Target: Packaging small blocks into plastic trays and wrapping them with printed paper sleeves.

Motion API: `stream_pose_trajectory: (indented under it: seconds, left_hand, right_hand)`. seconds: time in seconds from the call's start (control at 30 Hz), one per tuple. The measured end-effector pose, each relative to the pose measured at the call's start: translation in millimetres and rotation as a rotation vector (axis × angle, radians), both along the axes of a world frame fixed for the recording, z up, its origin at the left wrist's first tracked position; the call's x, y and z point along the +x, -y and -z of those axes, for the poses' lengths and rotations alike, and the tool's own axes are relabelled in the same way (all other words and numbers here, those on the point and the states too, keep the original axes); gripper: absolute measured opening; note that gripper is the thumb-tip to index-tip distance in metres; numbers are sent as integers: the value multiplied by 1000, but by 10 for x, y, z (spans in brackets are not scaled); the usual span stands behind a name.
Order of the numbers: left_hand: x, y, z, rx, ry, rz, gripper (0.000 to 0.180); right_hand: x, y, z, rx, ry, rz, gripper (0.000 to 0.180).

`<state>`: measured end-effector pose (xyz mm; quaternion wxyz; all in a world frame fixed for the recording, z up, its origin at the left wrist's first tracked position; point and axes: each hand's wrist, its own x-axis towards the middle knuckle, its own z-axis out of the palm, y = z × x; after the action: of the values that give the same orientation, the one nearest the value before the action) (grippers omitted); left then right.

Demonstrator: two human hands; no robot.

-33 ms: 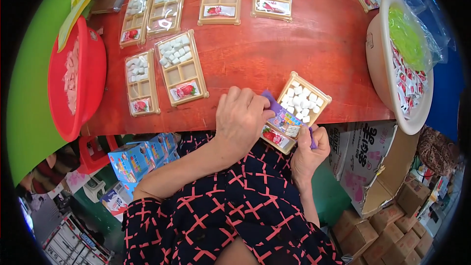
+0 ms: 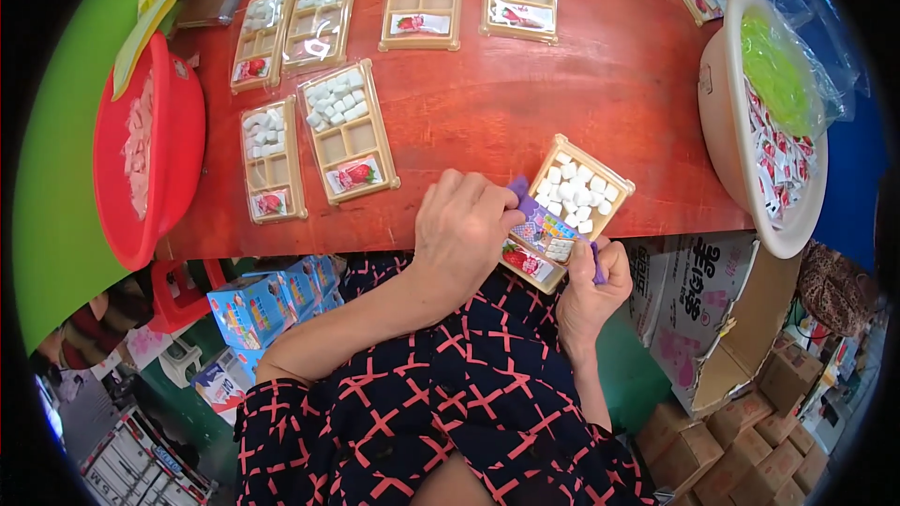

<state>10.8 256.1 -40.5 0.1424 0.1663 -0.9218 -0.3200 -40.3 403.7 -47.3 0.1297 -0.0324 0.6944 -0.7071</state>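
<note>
A beige compartment tray (image 2: 560, 142) lies tilted at the table's front edge, its near end out over my lap. White marshmallow-like cubes (image 2: 574, 193) fill its far part, and a strawberry-printed sachet (image 2: 527, 260) lies in its near part. Across its middle runs a purple printed card sleeve (image 2: 546, 228). My left hand (image 2: 461, 230) pinches the sleeve's left end between thumb and fingers. At the other end my right hand (image 2: 592, 289) is closed on the purple edge. Whether the sleeve passes under the tray is hidden.
Several similar filled trays (image 2: 347, 136) under clear film stand at left and back. A red basin (image 2: 192, 122) of pale pink pieces is at far left, a white basin (image 2: 717, 103) of sachets at right. An open carton (image 2: 689, 319) stands below the table's right edge.
My left hand has shifted very slightly to the right with the purple sleeve end. Otherwise everything looks the same.
</note>
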Motion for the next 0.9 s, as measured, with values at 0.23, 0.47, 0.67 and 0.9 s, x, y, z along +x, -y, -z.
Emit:
stream_pose_trajectory:
  seconds: [0.23,0.47,0.67,0.9]
  left_hand:
    - [-57,20,-20,891,226,-146,17]
    - [-16,58,40,1316,153,-107,25]
    - [152,259,66,924,-26,24,13]
    - [201,403,56,412,-323,399,11]
  right_hand:
    - [-188,95,-26,58,-178,-43,40]
    - [-342,-7,-36,-29,-25,-284,38]
    - [-642,-176,-316,-39,-87,-817,30]
    - [-602,-15,-417,343,-772,-569,17]
